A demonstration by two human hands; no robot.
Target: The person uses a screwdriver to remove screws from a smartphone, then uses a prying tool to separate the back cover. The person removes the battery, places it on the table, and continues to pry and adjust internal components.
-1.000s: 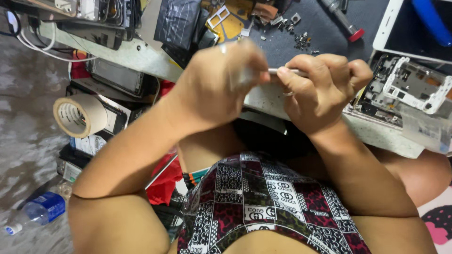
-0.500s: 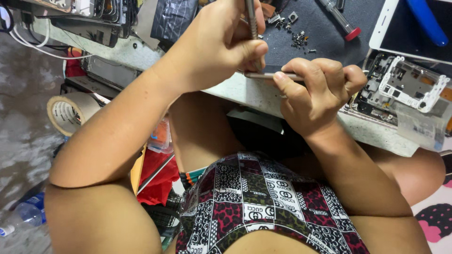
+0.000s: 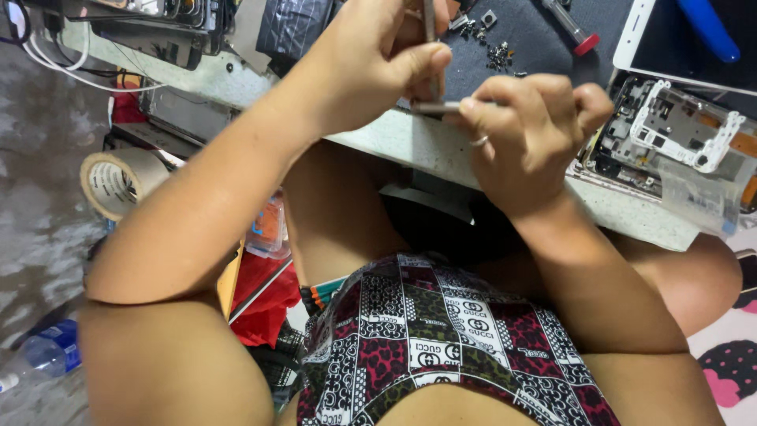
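A slim metal tool [image 3: 430,31] is held upright in the left hand [image 3: 371,59], whose fingers are closed round its shaft, while a second thin metal rod [image 3: 434,106] is pinched level between the curled fingers of the right hand [image 3: 528,130], just above the front edge of the pale surface [image 3: 410,146]. The two pieces are brought together at their ends, so a fitting or adjusting of one tool against the other is judged to be the step in hand; steady alignment of the tips and a firm pinch would be called for next. What lies at the meeting point is hidden by the thumbs. Close behind, small loose screws [image 3: 498,55] are scattered on a dark mat [image 3: 544,47], and an opened phone [image 3: 670,134] with its white inner frame exposed is lying at the right, both near enough to be knocked. A tape roll [image 3: 114,183] is seen lower left, well apart.
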